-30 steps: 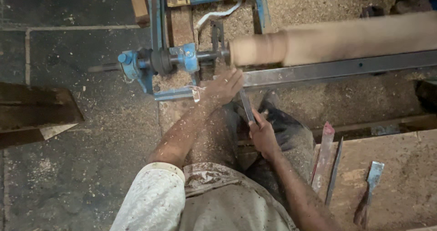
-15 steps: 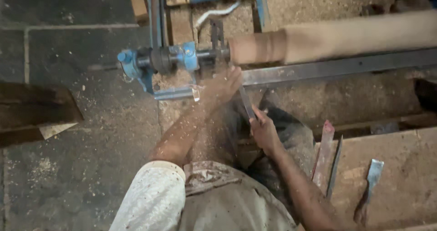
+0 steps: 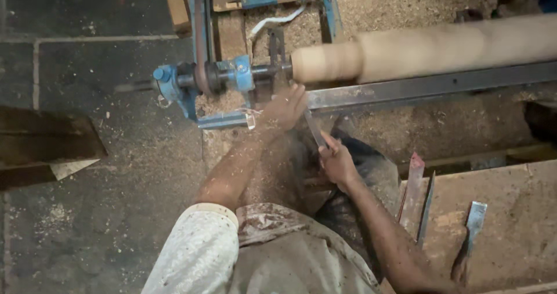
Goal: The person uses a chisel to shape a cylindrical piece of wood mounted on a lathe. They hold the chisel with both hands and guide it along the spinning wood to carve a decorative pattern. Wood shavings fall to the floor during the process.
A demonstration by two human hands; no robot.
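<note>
A long pale wooden cylinder [image 3: 441,49] spins blurred on a blue lathe [image 3: 197,82], above a long steel tool rest bar [image 3: 418,86]. My left hand [image 3: 284,108] lies on the rest near the wood's left end and presses down on the blade of a flat metal chisel [image 3: 314,129]. My right hand [image 3: 336,163] grips the chisel's lower end, close to my knee. The chisel's tip is hidden under my left hand. Sawdust coats my left forearm.
Three more chisels lie on a wooden board [image 3: 510,224] at the lower right: two long ones [image 3: 415,192] and one with a wide blade [image 3: 471,236]. Sawdust covers the ground behind the lathe. A dark wooden block [image 3: 46,140] lies on the stone floor at the left.
Both hands stay on the chisel in nearly the same place. The wood keeps spinning, and the view has shifted slightly.
</note>
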